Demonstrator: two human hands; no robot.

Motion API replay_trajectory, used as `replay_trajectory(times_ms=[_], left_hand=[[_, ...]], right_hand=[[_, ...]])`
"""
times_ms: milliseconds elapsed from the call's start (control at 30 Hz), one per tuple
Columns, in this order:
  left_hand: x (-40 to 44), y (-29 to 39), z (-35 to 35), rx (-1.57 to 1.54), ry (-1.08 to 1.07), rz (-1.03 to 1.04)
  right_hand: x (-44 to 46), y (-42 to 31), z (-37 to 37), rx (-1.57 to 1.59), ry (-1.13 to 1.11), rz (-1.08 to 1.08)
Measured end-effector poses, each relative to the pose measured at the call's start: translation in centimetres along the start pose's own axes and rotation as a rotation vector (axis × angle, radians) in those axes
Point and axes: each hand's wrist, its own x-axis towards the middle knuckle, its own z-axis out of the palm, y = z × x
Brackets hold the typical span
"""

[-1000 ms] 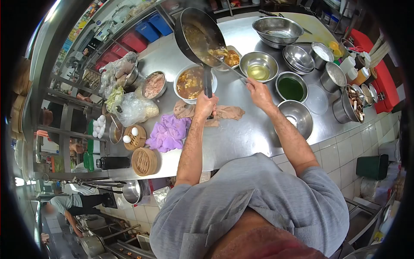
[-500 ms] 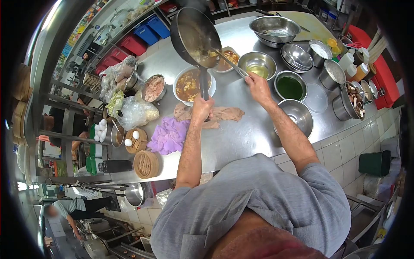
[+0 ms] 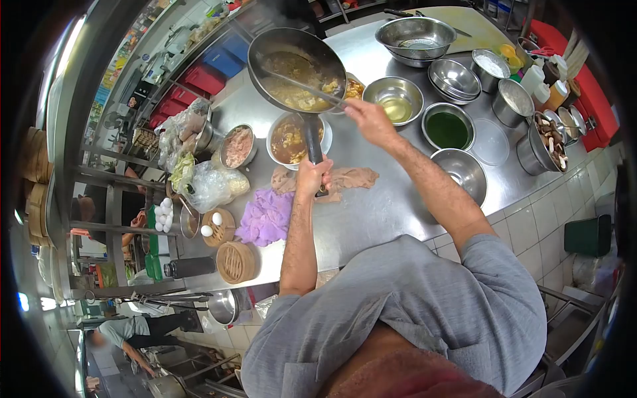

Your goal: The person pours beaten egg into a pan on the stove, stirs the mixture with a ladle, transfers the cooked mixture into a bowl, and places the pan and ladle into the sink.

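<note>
My left hand (image 3: 313,176) is wrapped round the black handle of a frying pan (image 3: 292,50), raised over the far side of the steel table. Brown broth with yellowish pieces fills part of the pan. My right hand (image 3: 371,121) grips a long metal cooking utensil (image 3: 305,87) reaching across into the pan; its far end is blurred. Below the pan, a white bowl (image 3: 271,142) holds similar brown soup with pieces. Another bowl of soup (image 3: 355,88) shows partly behind the pan's right rim. Under my left hand lies a tan cloth (image 3: 352,179).
On the right stand a bowl of yellowish liquid (image 3: 397,109), a bowl of green liquid (image 3: 446,129) and an empty steel bowl (image 3: 468,176). Leftward are a bowl of pink meat (image 3: 237,147), a purple cloth (image 3: 265,215) and a bamboo steamer (image 3: 235,263). A person (image 3: 126,331) works at lower left.
The pan has swung left and levelled, with its contents spread wider inside. My right hand has moved left and the utensil reaches further into the pan.
</note>
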Motion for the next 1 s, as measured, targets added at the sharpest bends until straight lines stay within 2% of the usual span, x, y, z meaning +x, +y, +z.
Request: replay_trajectory(times_ms=[100, 167, 233, 267, 300, 367, 400, 500, 600, 700, 800, 933, 1000], left_hand=[[-0.2, -0.2, 0.3, -0.014, 0.028, -0.024], [-0.3, 0.0, 0.0, -0.042, 0.028, -0.011], [-0.1, -0.1, -0.2, -0.044, 0.034, -0.001], [-0.2, -0.4, -0.3, -0.042, 0.035, -0.001], [-0.1, -0.4, -0.3, -0.044, 0.033, -0.006], [0.2, -0.2, -0.2, -0.023, 0.026, 0.006], [0.4, -0.1, -0.1, 0.029, 0.052, 0.025], [0.6, 0.0, -0.5, 0.029, 0.042, 0.034], [0.6, -0.1, -1.0, 0.046, 0.034, 0.045], [0.5, 0.0, -0.7, 0.035, 0.042, 0.043], [0.5, -0.2, -0.7, 0.075, 0.032, 0.056], [0.5, -0.3, -0.6, 0.119, 0.044, 0.050], [0.4, -0.2, -0.4, 0.148, 0.047, 0.095]], right_hand=[[-0.3, 0.8, 0.3, -0.133, -0.054, 0.081], [-0.6, 2.3, -0.7, -0.093, -0.055, 0.119], [-0.8, 2.3, -2.1, -0.108, 0.039, 0.188], [-0.4, 1.9, -3.1, 0.021, -0.033, 0.339], [-0.2, 1.4, -3.6, 0.018, -0.033, 0.345], [0.0, 0.5, -4.0, 0.396, -0.148, 0.471], [0.0, 0.2, -4.7, 0.415, -0.265, 0.485], [-0.1, -1.3, -9.3, 0.283, -0.387, 0.543], [1.0, 0.9, -13.3, 0.151, -0.458, 0.513], [3.4, 2.2, -15.1, -0.047, -0.387, 0.354], [5.7, 2.4, -16.1, -0.178, -0.389, 0.290], [4.7, -0.3, -16.4, 0.018, -0.401, 0.428], [4.4, -0.9, -16.7, 0.106, -0.545, 0.524]])
